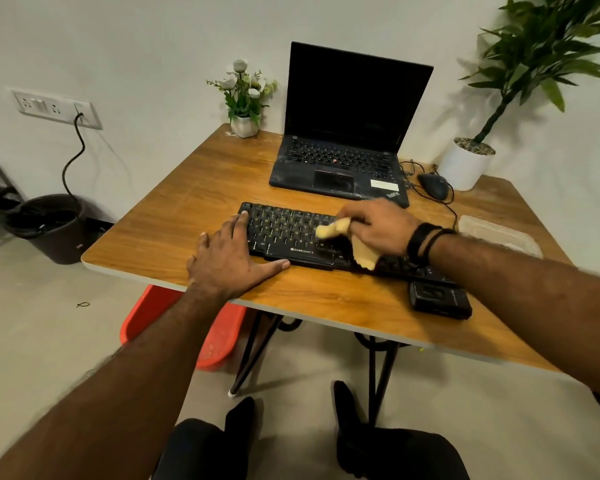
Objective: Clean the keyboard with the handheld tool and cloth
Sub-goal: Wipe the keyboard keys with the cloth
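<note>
Keyboard point(288, 237) lies near table point(174, 216) front edge, laptop point(343, 161) behind.

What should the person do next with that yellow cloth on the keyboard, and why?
Probably draw the yellow cloth leftward across the keys. The right hand grips it over the middle of the black keyboard, so the left rows look not yet covered. The left hand lies flat on the keyboard's left end, steadying it, and may need to shift aside.
</note>
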